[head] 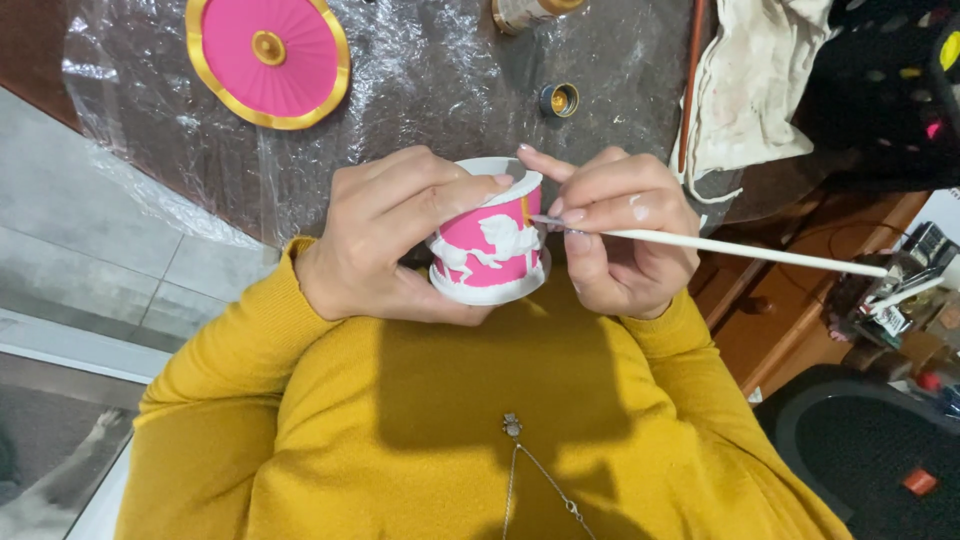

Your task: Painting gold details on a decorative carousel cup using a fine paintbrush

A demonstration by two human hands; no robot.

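My left hand (385, 235) grips a small round carousel-shaped piece (490, 245), pink with raised white horses and white rims, held close to my chest. My right hand (620, 230) pinches a thin white-handled paintbrush (760, 250), whose tip touches a narrow gold pole on the pink side of the piece. The fingertips of my right hand also rest on the white top rim. The brush handle runs out to the right.
A pink ribbed disc with gold edge and gold centre (268, 58) lies on crinkled plastic sheet (430, 80) over the table. A small open gold paint pot (560, 99) and a bottle (520, 12) stand behind. A stained white cloth (760, 80) lies right.
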